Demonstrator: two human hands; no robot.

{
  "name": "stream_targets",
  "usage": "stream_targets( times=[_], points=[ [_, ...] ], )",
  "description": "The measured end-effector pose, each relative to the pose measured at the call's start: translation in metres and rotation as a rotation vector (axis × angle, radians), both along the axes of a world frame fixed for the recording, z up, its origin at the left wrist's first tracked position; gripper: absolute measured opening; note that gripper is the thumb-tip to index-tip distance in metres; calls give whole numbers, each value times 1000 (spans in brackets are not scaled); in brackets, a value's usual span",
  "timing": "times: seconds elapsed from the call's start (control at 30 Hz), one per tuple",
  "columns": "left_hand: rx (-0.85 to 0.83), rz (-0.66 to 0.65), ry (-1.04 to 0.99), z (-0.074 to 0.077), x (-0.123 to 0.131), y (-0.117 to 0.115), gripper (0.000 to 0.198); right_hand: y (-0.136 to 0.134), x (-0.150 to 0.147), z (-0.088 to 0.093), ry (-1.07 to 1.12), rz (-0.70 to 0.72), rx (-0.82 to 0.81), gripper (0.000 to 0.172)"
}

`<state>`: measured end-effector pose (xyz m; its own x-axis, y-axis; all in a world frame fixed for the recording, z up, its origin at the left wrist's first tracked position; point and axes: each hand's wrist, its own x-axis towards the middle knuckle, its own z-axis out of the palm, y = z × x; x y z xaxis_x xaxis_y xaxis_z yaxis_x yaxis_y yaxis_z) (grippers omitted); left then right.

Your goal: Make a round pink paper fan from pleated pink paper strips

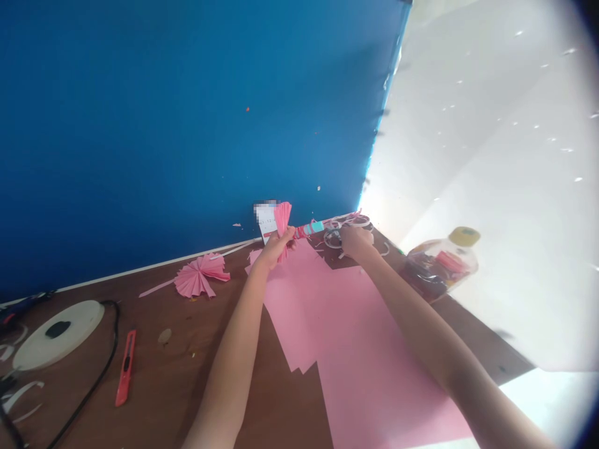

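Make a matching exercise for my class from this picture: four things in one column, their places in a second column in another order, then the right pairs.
Things
1. Slim red utility knife
2. Clear plastic container with a yellow cap
3. Narrow bundle of pleated pink paper
4. Round white disc with a black centre

Places
A. In the grip of the left hand
B. Just left of the curving black cable
C. To the right of the right forearm
D. Between the black cable and the left forearm

Pairs: 1-D, 2-C, 3-A, 4-B
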<state>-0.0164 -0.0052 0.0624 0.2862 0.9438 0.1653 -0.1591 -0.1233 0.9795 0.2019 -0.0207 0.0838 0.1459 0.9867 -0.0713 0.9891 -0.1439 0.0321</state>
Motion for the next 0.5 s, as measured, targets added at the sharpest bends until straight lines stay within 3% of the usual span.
stream_targets(
  times=[0.2,0.27,0.37,0.43,0.5],
  points=[
    [-67,-26,-16,-3,1,0,35,-6,-2,10,55,23,8,33],
    [-87,-62,-22,-5,2,1,36,-9,-4,18,182,52,79,32],
    [-115,-109,-54,-10,2,2,35,-12,-10,29,373,153,133,48],
    [-130,-122,-74,-13,3,3,35,-15,-15,33,497,221,82,54],
    [-131,-132,-73,-16,4,4,35,-17,-19,34,617,305,-4,48]
  ],
)
